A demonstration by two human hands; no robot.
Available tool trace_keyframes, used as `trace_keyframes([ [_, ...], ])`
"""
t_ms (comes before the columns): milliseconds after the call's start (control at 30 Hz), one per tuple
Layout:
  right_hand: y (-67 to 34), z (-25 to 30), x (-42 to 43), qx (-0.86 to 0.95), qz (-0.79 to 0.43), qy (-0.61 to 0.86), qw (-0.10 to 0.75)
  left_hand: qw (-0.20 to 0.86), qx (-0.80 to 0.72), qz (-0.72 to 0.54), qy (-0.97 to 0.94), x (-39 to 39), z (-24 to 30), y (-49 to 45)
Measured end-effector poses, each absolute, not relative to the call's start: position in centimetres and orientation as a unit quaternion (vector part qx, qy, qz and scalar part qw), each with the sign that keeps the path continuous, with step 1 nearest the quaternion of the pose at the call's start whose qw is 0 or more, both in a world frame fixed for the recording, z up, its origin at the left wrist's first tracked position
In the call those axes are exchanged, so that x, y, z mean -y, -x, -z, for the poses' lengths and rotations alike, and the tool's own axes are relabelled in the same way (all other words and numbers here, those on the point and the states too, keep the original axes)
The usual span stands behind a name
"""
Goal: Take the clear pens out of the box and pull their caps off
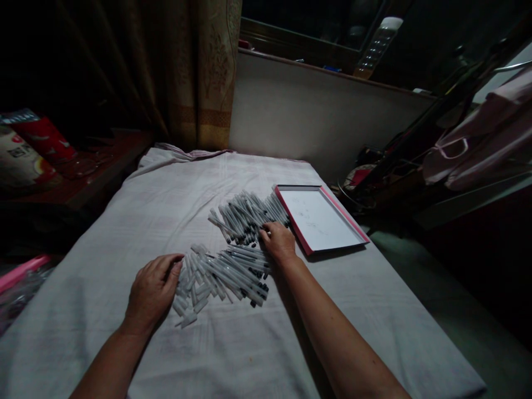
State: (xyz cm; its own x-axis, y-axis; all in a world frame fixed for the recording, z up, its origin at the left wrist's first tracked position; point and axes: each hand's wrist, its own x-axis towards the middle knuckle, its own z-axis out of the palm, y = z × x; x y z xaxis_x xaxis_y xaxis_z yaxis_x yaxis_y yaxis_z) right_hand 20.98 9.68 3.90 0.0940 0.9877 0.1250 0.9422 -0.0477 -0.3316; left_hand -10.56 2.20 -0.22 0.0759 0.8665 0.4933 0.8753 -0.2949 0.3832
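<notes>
Two heaps lie on the cloth-covered surface. The far heap holds many clear pens (245,213) with dark ends. In the near heap, clear pen barrels (236,274) with black tips lie to the right and loose translucent caps (195,285) to the left. My right hand (279,241) is at the right front of the far heap, thumb and fingers pinched together at the pens' dark ends; what is between them is too small to make out. My left hand (153,285) rests at the left edge of the caps, fingers curved with the thumb close to them, the fingertips' contents hidden.
A shallow red-edged box lid (324,219) with a white inside lies right of the far heap. The pale checked cloth (233,360) covers the surface. A side table with packages (29,160) stands left; a bottle (378,47) stands on the sill.
</notes>
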Motion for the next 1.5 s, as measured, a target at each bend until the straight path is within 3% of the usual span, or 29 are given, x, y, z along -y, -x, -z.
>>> trace_keyframes([
  [200, -21.6, -3.8, -8.3, 0.637, -0.117, 0.673, 0.357, 0.031, 0.574, 0.351, 0.739, -2.0, 0.0, 10.2],
  [367, -20.3, -3.8, -3.9, 0.616, -0.275, 0.562, 0.479, 0.087, 0.498, 0.387, 0.771, -1.5, -1.2, 9.0],
  [733, -19.0, -3.2, -1.2, 0.536, -0.427, 0.542, 0.487, 0.065, 0.397, 0.359, 0.842, -0.5, -2.4, 7.1],
  [1200, -19.9, -3.1, -1.1, 0.576, -0.427, 0.498, 0.488, -0.023, 0.4, 0.392, 0.828, 0.0, -2.9, 6.9],
  [1500, -20.3, -2.6, -0.9, 0.537, -0.487, 0.482, 0.492, -0.035, 0.401, 0.389, 0.829, -0.2, -2.7, 7.3],
])
